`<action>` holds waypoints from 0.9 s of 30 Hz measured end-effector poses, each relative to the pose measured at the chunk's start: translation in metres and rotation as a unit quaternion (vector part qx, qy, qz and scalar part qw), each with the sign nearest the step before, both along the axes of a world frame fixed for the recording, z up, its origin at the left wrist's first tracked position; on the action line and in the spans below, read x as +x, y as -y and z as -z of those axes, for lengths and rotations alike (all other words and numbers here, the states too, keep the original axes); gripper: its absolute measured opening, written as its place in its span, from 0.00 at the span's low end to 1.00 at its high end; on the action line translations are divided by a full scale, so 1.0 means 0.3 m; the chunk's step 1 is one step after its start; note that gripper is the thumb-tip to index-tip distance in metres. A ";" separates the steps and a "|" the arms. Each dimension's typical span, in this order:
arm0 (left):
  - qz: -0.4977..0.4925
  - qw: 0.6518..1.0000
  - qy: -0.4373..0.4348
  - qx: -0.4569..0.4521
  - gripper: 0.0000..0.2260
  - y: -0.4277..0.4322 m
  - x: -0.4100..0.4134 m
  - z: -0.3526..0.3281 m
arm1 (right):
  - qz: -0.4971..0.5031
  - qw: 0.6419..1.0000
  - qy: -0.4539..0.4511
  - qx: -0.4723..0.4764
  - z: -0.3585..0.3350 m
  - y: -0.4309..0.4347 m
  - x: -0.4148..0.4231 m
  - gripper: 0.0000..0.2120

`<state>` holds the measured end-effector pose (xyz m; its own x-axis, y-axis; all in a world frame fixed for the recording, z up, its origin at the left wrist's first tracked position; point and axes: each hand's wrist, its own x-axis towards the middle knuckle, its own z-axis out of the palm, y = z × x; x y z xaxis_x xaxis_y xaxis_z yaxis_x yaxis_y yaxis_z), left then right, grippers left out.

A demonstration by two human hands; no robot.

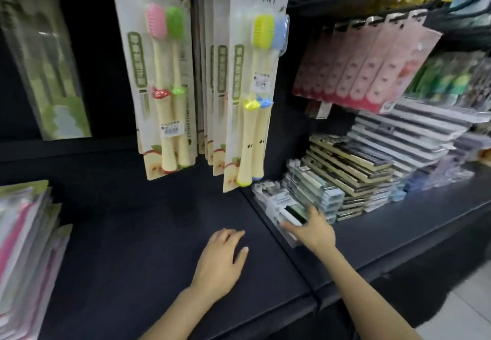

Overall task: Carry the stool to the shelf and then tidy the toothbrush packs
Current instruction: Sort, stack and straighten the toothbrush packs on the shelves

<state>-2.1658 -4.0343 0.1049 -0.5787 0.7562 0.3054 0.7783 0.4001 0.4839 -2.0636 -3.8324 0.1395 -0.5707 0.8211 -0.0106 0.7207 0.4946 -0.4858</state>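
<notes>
Head view: the stool is nowhere in sight, so whether it was carried over cannot be checked here. The person is already at the dark shelf (132,233) with both hands over it, which suggests the tidying part is the step in hand.

The right hand (314,232) reaches to the right half of the shelf and grips a clear toothbrush pack (276,206), thumb on the near side and fingers curled over the far edge. This pack lies flat at the front of the slanting stacks of packs (345,169), touching the lowest ones. The left hand (221,260) rests palm down on the bare shelf just left of the seam between the two boards. Its fingers are loosely bent and it holds nothing.

Above, two-brush hanging packs (159,87) dangle from hooks, the front ones tilted, and a row of pink packs (372,68) hangs to the right. A pile of packs (24,246) sits at the left edge.

As a judgement, the tidying is at an early or middle point: the stacks on the right lean and fan out unevenly, and the gripped pack has not yet been set square with any of them, so most of the straightening seems left to do
</notes>
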 end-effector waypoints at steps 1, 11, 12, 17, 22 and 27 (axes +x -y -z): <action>-0.009 1.000 0.003 0.013 0.20 -0.013 -0.010 0.006 | 0.009 0.999 0.032 0.022 0.000 -0.012 -0.015 0.43; -0.130 0.956 0.233 0.125 0.15 -0.284 0.023 -0.035 | -0.054 0.974 0.095 0.199 0.032 0.026 -0.032 0.33; -0.139 0.942 0.272 0.136 0.15 -0.309 0.028 -0.042 | -0.055 0.978 0.088 0.183 0.034 0.029 -0.034 0.34; -0.164 0.871 0.416 0.203 0.14 -0.341 0.053 -0.049 | -0.069 0.991 0.020 0.110 0.037 0.019 -0.025 0.35; -0.124 0.801 0.525 0.261 0.17 -0.285 0.084 -0.111 | -0.095 0.990 -0.064 0.077 0.032 0.078 0.002 0.34; -0.158 0.783 0.508 0.322 0.10 -0.155 0.075 -0.158 | -0.129 0.982 -0.119 0.076 0.012 0.238 -0.016 0.37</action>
